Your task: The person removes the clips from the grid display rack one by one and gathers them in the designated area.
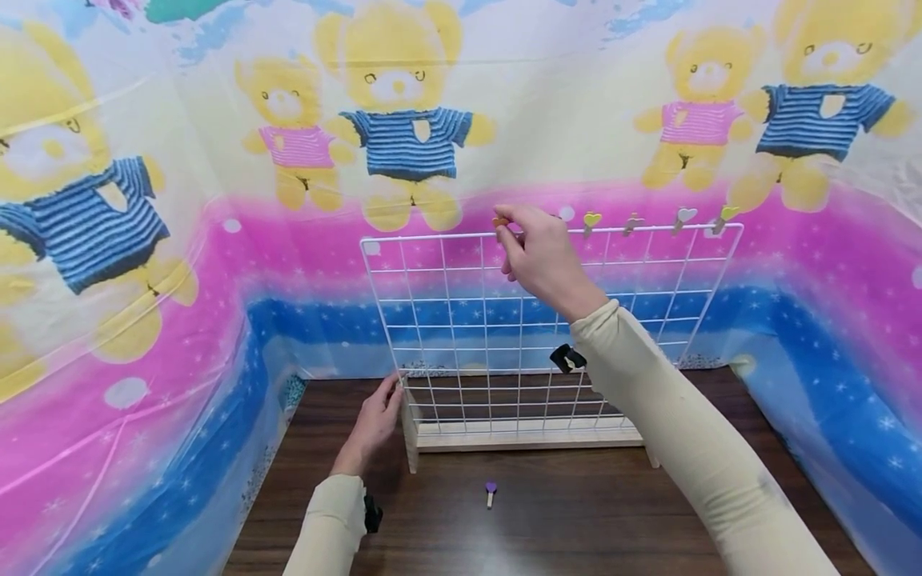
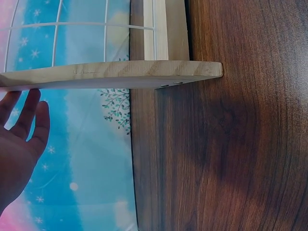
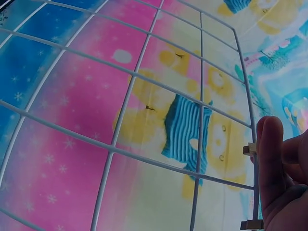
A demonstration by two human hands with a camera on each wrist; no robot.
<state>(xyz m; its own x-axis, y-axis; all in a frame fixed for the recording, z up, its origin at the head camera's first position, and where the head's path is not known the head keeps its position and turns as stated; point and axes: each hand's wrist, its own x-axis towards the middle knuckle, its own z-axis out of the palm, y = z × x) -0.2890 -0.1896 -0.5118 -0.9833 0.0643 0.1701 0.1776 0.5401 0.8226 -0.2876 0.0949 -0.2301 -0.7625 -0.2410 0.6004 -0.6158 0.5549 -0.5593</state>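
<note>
A white wire grid stands upright in a wooden stand. My right hand is at the grid's top wire, pinching a small clothespin with an orange heart. In the right wrist view this clothespin sits at the wire beside my fingertips. My left hand is low at the grid's left side, by the stand's end. Its loosely extended fingers touch the outer face of the wooden side piece in the left wrist view.
Along the top wire to the right sit several heart clothespins, among them a yellow one and a white one. A purple heart clothespin lies on the dark wooden table before the stand. Behind hangs a bear-printed cloth.
</note>
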